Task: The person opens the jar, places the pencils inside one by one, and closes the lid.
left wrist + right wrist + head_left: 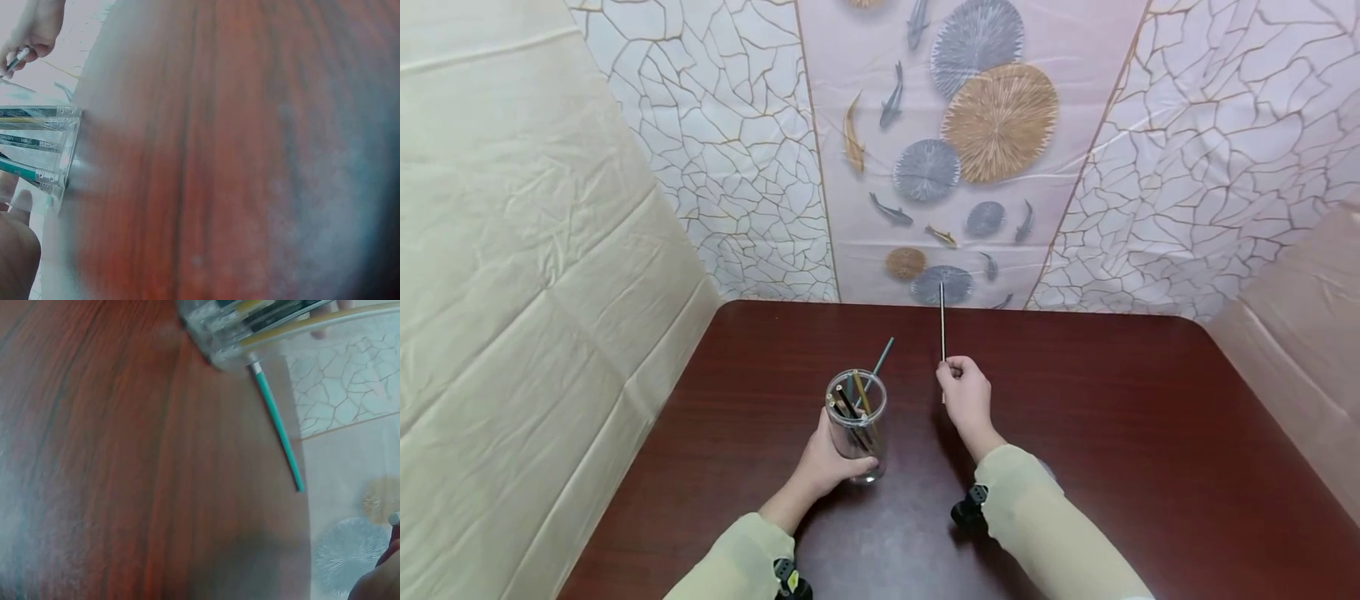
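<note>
My left hand (823,460) grips a clear glass jar (877,446) from its left side, fingers partly hidden behind it. Inside the jar stand several pencils (847,402), dark, teal and yellow, leaning against the rim; their eraser ends sit at its bottom in the left wrist view. To the right of the jar, my right hand (970,398) pinches a dark pencil (943,329) near its lower end, with the shaft pointing up and away. Its white eraser end (24,53) shows below the fingers. A teal pencil (277,422) lies on the table just beyond the jar.
The dark red-brown wooden table (1120,417) spreads under both hands. At its far edge hangs a patterned cloth (745,167) with cracked lines, fish and round shapes. Pale fabric walls (512,250) flank both sides. A small black camera (972,508) sits on the right wrist.
</note>
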Demonstrator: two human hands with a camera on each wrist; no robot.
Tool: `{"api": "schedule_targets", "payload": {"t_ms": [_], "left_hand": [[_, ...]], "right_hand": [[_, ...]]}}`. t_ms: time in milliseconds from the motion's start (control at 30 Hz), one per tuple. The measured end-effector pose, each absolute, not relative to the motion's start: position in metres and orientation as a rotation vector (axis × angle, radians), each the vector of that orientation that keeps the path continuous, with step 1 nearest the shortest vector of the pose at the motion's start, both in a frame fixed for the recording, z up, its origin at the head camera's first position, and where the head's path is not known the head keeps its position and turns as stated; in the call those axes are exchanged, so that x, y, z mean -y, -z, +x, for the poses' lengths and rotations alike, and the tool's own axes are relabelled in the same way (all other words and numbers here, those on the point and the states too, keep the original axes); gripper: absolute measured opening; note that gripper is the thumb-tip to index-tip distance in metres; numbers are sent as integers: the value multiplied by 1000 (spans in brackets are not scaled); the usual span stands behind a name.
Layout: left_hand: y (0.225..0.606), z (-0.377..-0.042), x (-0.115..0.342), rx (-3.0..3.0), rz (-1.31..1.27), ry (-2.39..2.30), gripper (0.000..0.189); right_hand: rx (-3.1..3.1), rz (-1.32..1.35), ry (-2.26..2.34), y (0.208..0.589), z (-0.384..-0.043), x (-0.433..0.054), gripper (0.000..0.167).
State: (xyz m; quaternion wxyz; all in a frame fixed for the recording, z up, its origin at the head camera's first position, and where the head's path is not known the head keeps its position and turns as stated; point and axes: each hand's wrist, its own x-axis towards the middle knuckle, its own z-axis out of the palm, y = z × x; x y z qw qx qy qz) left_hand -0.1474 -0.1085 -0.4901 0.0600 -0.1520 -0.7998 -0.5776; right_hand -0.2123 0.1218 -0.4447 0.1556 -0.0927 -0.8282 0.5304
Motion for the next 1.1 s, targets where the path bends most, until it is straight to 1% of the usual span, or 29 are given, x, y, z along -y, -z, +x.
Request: {"api": "schedule_targets", "payload": {"t_ms": [300,733,867,1033,1100], "left_hand": [[490,-147,110,2425,-446,1780,88],[487,-148,111,2457,-420,1789,90],[472,-143,112,2487,-415,1787,91],[448,-134,110,2491,-460,1789,87],[446,-134,109,2503,-458,1795,87]], "right_hand": [[2265,-160,-1614,419,-206,-112,21],[2155,95,-1771,369,-189,-89,16],[2121,177,-1836,358,-183,-79,14],[2097,306,-1876,349,-175,-72,13],[2108,347,-1857,348,-173,-71,13]]}}
